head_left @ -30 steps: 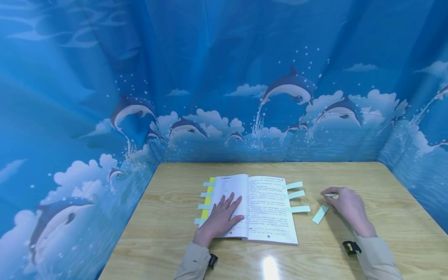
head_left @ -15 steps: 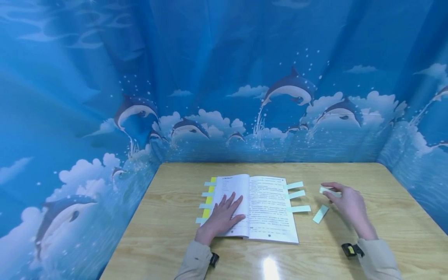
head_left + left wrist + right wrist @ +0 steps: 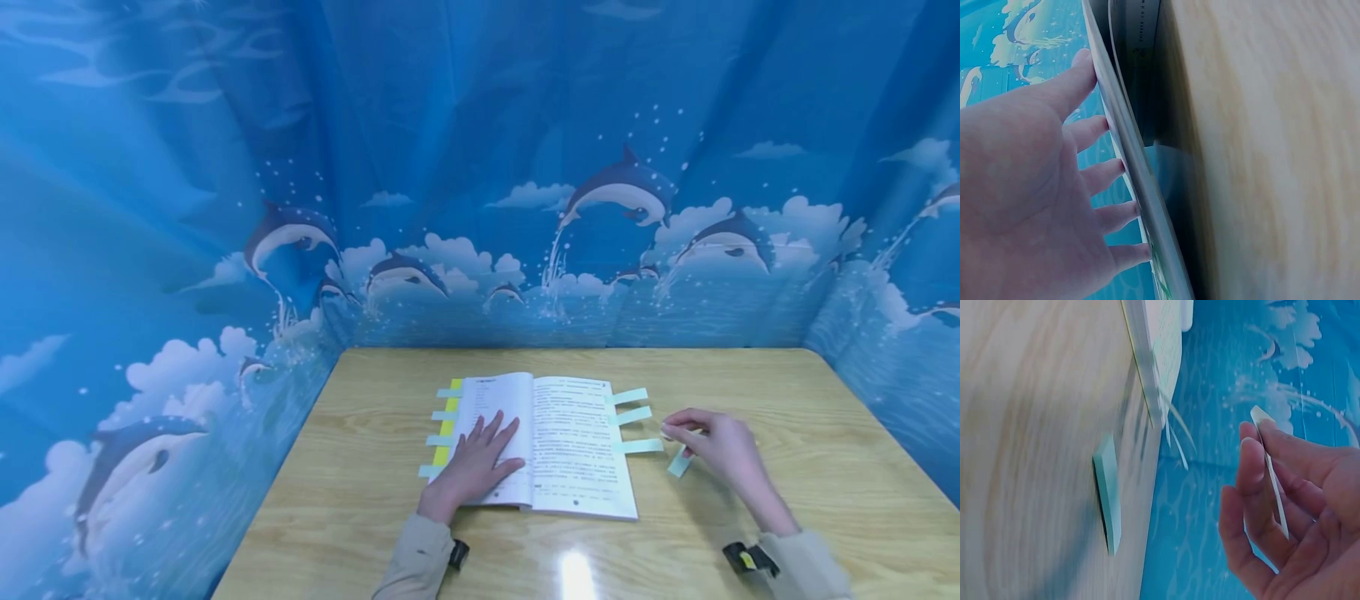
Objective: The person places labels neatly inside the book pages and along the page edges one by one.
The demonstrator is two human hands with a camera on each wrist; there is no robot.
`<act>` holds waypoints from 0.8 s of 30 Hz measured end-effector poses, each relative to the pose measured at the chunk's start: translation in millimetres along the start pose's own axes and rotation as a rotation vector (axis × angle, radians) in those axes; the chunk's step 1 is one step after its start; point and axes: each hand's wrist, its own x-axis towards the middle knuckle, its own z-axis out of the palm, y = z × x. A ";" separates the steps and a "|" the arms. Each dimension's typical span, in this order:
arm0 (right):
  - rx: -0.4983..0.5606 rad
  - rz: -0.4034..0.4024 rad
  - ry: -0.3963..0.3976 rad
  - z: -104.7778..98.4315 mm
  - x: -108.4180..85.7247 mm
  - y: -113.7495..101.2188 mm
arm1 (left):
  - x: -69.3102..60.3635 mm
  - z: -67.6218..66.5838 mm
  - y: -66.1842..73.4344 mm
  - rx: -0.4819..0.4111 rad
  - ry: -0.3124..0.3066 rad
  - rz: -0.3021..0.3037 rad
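Observation:
An open book (image 3: 581,450) lies on the table, its pages printed with text. My left hand (image 3: 480,462) rests spread on the left page; in the left wrist view the fingertips (image 3: 1116,169) press on the paper. Between thumb and fingers my right hand (image 3: 723,450) pinches a thin pale sticky tab (image 3: 1275,494), held above the table to the right of the book. Below that hand lies a small light-green pad of sticky tabs (image 3: 1107,494), partly hidden by the hand in the head view.
Several light-green tabs (image 3: 639,447) stick out from the book's right edge, and several more (image 3: 442,416) from its left edge, beside a yellow strip (image 3: 452,429). The wooden table (image 3: 847,467) reaches a blue dolphin curtain (image 3: 465,208) behind.
With the tab pinched in it, my right hand has moved left toward the book and slightly nearer, now above the pad. My left hand stays on the page.

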 end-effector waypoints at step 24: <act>0.033 0.030 -0.212 44.3 -11.9 -16.4 | -1.1 -2.2 2.3 -0.010 -0.005 0.004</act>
